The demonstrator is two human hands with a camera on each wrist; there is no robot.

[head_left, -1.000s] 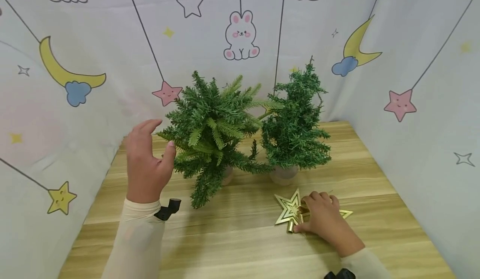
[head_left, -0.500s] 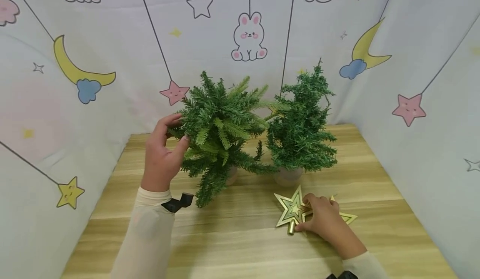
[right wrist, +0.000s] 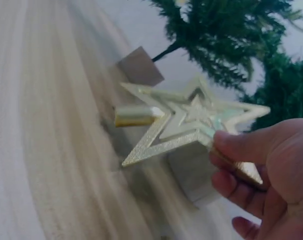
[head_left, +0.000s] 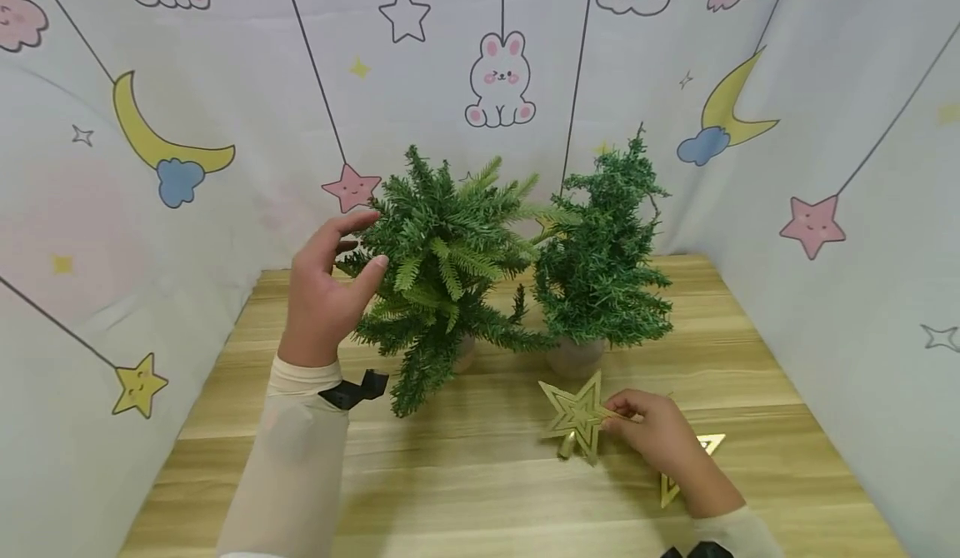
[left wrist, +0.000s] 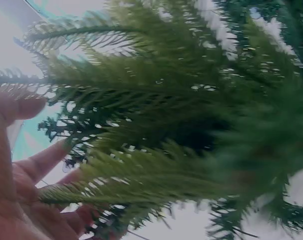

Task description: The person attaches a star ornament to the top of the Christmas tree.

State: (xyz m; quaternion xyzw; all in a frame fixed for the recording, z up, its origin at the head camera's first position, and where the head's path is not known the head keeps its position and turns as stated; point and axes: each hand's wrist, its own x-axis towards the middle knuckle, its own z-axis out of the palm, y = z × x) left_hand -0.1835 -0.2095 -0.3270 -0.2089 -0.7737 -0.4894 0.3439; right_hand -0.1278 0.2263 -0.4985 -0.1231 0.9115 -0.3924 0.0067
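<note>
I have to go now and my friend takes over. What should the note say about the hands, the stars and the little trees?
Left hand: open, fingers touching the branches of the left tree.
Right hand: pinching a gold star topper by one point, lifted just off the table, in front of the right tree.
A second gold star lies on the table beside that wrist.
Done: one star picked up.
Left, probably: neither treetop has a star yet, so fit one on each.
</note>
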